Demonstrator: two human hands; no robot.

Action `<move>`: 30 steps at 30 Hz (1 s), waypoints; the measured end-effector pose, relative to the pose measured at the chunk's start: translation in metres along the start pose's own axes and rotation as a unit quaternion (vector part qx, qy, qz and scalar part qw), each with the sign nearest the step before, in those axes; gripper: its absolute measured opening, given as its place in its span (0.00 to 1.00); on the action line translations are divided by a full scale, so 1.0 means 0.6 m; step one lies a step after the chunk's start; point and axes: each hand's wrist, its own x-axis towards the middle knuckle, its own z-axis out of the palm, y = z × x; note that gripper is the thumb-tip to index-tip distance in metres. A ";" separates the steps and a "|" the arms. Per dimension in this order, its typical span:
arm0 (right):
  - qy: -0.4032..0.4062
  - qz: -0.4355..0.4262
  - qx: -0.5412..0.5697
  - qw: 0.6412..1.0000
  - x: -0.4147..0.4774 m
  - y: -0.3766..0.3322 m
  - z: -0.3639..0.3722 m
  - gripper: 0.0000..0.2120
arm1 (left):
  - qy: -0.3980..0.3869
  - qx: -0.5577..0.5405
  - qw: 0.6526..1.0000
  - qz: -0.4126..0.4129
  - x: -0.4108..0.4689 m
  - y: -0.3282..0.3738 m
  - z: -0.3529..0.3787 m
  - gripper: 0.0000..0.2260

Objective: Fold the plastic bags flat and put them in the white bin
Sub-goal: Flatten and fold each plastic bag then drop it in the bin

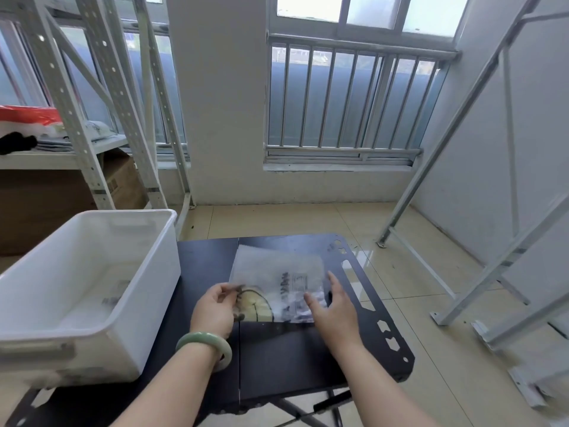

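A translucent plastic bag [277, 272] with dark print and a yellowish picture lies flat on the black folding table [277, 349]. My left hand [215, 309], with a green bangle on the wrist, pinches the bag's near left corner. My right hand [331, 306] lies with fingers straight on the bag's right side, pressing it down. The white bin [147, 291] stands on the table's left part, to the left of the bag. Something pale with dark print lies on the bin's floor, too blurred to identify.
Grey metal shelving [101, 124] rises behind the bin, holding cloths and a red bag; a cardboard box [123, 180] sits under it. More metal frames [492, 272] lean at the right. Tiled floor [400, 272] surrounds the table, and a barred window is ahead.
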 end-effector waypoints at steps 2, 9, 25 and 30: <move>-0.010 0.038 0.141 0.989 -0.002 -0.005 -0.017 0.36 | 0.001 -0.041 0.999 0.025 -0.004 0.004 -0.002 0.09; -0.063 0.090 0.302 0.947 -0.024 -0.016 -0.063 0.11 | -0.023 -0.100 0.992 0.067 -0.045 0.025 -0.017 0.07; -0.093 -0.128 0.261 0.952 -0.043 -0.297 -0.078 0.11 | 0.046 0.083 0.944 0.315 -0.137 0.238 -0.221 0.22; -0.080 -0.212 0.196 0.954 -0.049 -0.432 -0.020 0.17 | 0.083 0.254 0.895 0.357 -0.138 0.278 -0.351 0.15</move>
